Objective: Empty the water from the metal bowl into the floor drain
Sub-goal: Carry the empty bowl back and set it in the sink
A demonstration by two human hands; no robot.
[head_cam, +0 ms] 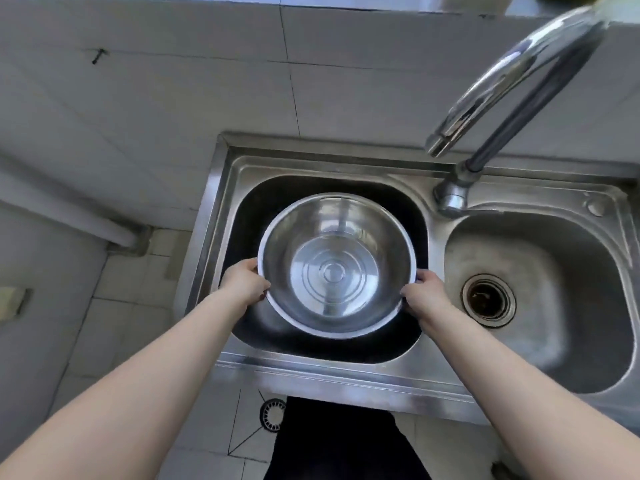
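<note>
A round metal bowl with ringed bottom sits level over the left basin of a steel double sink. My left hand grips its left rim and my right hand grips its right rim. Clear water in it is hard to make out. The round white floor drain shows on the tiled floor below the sink's front edge, partly hidden by dark trousers.
A curved chrome tap arches over the sink's back, between the basins. The right basin has an open strainer drain. A white pipe runs along the tiled wall at left. Tiled floor lies left of the sink.
</note>
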